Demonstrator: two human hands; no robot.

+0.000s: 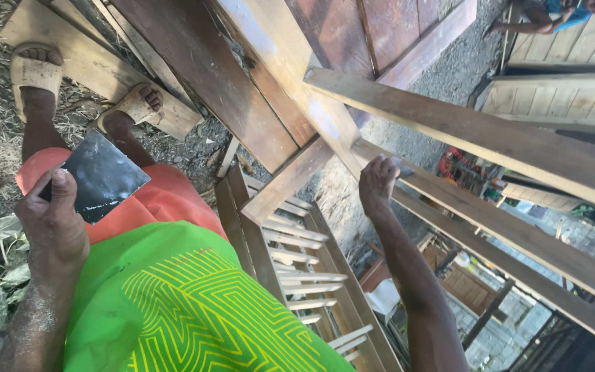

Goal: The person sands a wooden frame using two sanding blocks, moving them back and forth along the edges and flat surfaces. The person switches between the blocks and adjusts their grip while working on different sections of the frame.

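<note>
My left hand (pixel 53 220) grips a dark, glossy square plate (pixel 105 176) by one corner and holds it over my orange shorts. My right hand (pixel 378 182) is closed around a small grey flat tool (pixel 403 167), only partly visible past the fingers. It presses the tool against a long pale wooden rail (pixel 490 220) of a door frame. A brown panelled wooden door (pixel 242 89) stands just beyond the rail. My feet in tan sandals (pixel 34 72) rest on a plank on the ground.
A slatted wooden frame (pixel 290 262) leans beside my legs. More long rails (pixel 490 138) cross on the right. Gravel and dry leaves cover the ground at left. Another person (pixel 552 14) sits at the top right by pale plank panels (pixel 573 89).
</note>
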